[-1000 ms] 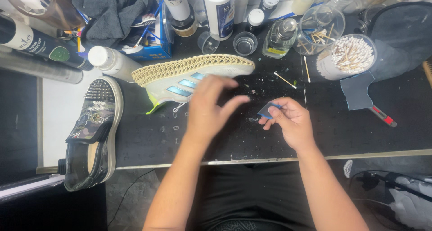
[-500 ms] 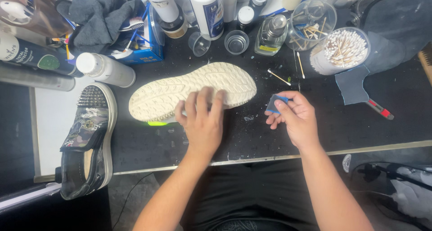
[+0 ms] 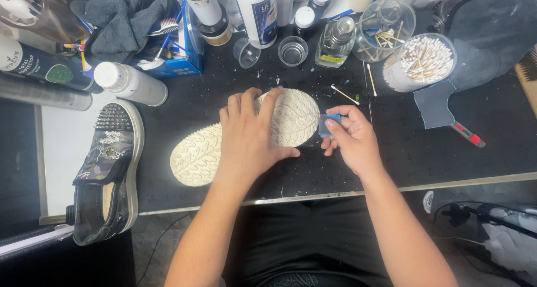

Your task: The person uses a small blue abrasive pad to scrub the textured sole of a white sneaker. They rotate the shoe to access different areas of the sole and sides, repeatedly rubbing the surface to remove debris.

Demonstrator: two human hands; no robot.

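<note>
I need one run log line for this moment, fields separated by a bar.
left hand: pressed flat on upturned sneaker sole | right hand: pinches blue pad against sole edge | surface: black mat

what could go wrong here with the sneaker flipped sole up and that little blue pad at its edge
The left hand alone pins the sneaker; it might slip under pressure from the blue pad in the right hand. Sideways strokes may scatter the loose cotton swabs or bump the glass bottle.
</note>
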